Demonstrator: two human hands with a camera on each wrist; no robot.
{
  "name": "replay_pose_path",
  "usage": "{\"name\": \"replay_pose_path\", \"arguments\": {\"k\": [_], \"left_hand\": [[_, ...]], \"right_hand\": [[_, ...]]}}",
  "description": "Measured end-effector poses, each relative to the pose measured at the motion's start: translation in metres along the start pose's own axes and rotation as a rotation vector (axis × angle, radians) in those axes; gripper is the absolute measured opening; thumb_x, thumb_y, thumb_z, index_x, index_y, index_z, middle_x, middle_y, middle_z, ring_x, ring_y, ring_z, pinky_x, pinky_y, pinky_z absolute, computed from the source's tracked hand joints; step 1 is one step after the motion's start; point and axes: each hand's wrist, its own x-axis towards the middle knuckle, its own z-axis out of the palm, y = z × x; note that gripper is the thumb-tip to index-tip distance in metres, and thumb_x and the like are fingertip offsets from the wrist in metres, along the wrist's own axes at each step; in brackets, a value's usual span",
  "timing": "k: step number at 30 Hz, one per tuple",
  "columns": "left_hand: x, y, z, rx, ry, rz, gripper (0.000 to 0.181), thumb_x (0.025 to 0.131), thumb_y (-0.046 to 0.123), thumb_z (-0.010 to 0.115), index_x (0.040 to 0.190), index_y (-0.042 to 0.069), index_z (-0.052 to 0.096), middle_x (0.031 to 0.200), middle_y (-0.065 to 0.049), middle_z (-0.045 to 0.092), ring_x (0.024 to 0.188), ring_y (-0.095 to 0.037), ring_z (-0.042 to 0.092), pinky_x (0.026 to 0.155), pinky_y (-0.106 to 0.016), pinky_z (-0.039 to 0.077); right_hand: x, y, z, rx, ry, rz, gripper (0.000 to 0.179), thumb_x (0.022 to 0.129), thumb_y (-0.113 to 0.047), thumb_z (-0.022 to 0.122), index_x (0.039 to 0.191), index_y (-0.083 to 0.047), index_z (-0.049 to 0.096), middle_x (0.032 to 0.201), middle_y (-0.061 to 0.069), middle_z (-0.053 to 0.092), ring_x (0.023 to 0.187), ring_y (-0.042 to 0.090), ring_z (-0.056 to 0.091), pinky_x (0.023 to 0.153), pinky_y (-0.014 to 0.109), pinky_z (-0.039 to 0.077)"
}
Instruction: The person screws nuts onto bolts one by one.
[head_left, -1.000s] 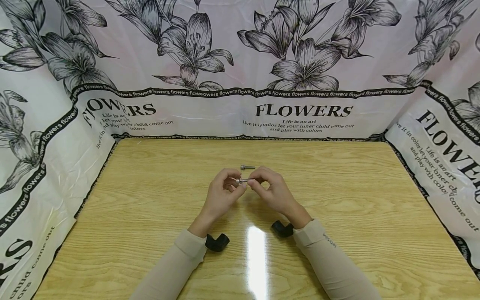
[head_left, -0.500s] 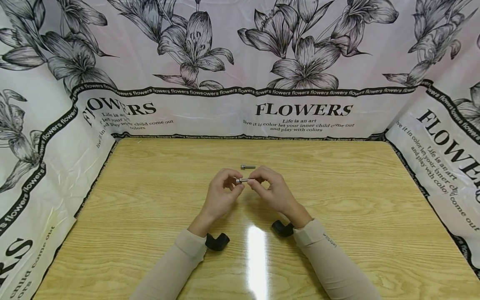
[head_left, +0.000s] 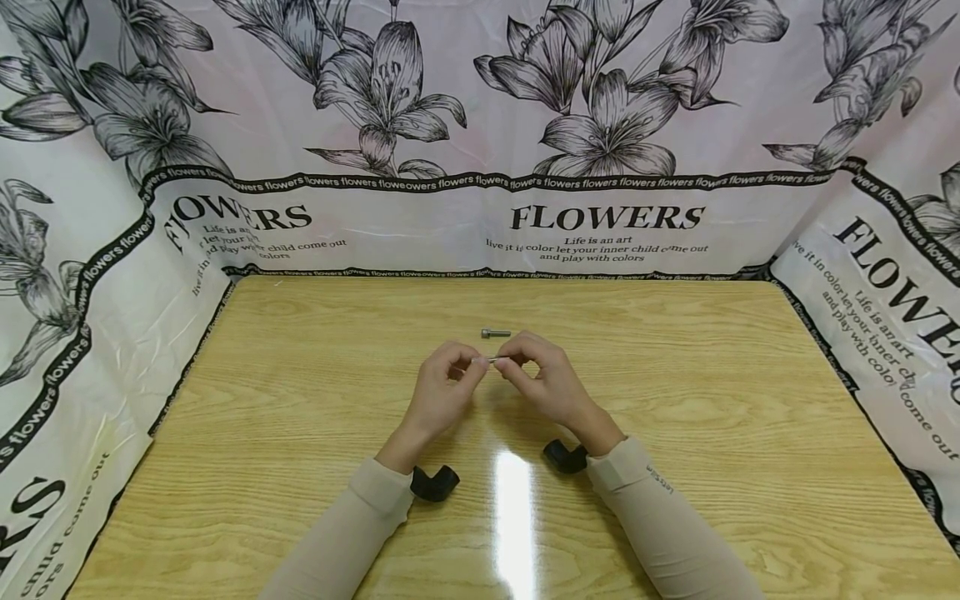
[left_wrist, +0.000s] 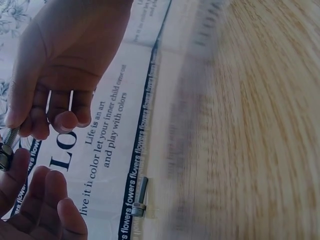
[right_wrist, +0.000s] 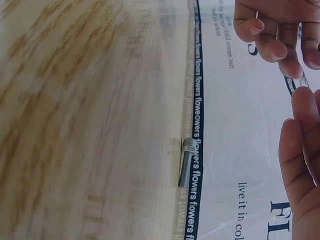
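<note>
Above the middle of the table, both hands meet at one small metal bolt [head_left: 492, 359]. My right hand [head_left: 546, 375] pinches the threaded end between thumb and forefinger. My left hand [head_left: 444, 385] has thumb and fingertips around the other end, hiding it in the head view. The left wrist view shows the threaded shank and a nut-like metal piece [left_wrist: 5, 157] between the two hands' fingers. Just beyond the hands, a second bolt [head_left: 495, 333] lies on the table, head to the left. In the right wrist view, a nut [right_wrist: 189, 148] sits close under its head.
A black bent piece [head_left: 435, 483] is beside the left cuff, and a similar black piece [head_left: 565, 457] beside the right cuff. The wood-grain table [head_left: 300, 375] is bordered at the back and sides by white flower-printed sheeting [head_left: 420, 225].
My left thumb and fingertips have shifted along the bolt and now cover its head end, which showed half a second ago. My right hand stays in place. The lying bolt has not moved.
</note>
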Motion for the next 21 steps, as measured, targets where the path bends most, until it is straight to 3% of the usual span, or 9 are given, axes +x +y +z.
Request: {"name": "replay_pose_path", "arguments": {"k": [5,10,14,16,21], "left_hand": [[-0.001,0.005,-0.001,-0.022,-0.017,-0.015,0.019,0.092,0.017,0.065,0.105,0.003,0.063,0.103,-0.008,0.061,0.087,-0.018,0.059,0.073,-0.036,0.050],[0.000,0.004,-0.001,-0.064,-0.019,0.102,0.026,0.086,-0.001,0.068,0.109,-0.001,0.056,0.102,-0.018,0.059,0.083,-0.022,0.059,0.067,-0.031,0.049],[-0.002,0.019,-0.003,-0.065,-0.006,0.174,0.022,0.082,-0.014,0.065,0.101,-0.009,0.055,0.096,-0.024,0.057,0.078,-0.029,0.056,0.064,-0.031,0.047],[-0.002,0.018,-0.003,-0.062,0.002,0.174,0.019,0.083,-0.013,0.065,0.100,-0.009,0.056,0.097,-0.023,0.057,0.079,-0.031,0.056,0.065,-0.032,0.047],[0.000,0.001,0.000,-0.040,0.015,0.110,0.013,0.089,0.000,0.066,0.100,-0.001,0.061,0.100,-0.013,0.060,0.082,-0.023,0.056,0.067,-0.032,0.048]], "right_hand": [[-0.003,0.013,0.002,-0.002,0.000,0.014,0.007,0.092,-0.004,0.062,0.091,0.002,0.064,0.088,0.009,0.063,0.080,0.018,0.058,0.072,0.031,0.050],[-0.002,0.008,0.002,-0.008,0.008,0.007,0.005,0.090,0.000,0.063,0.090,0.005,0.063,0.087,0.011,0.063,0.079,0.020,0.058,0.072,0.028,0.050],[-0.003,0.014,0.003,-0.006,0.012,-0.013,0.005,0.090,0.000,0.063,0.090,0.005,0.063,0.086,0.011,0.063,0.078,0.020,0.058,0.071,0.027,0.050],[-0.004,0.023,0.005,-0.007,0.010,-0.011,0.005,0.091,-0.002,0.064,0.091,0.003,0.064,0.087,0.008,0.063,0.079,0.019,0.058,0.071,0.028,0.050],[-0.008,0.040,0.007,0.003,0.003,0.005,0.006,0.093,-0.011,0.064,0.092,-0.006,0.067,0.089,0.000,0.063,0.081,0.014,0.057,0.072,0.027,0.050]]}}
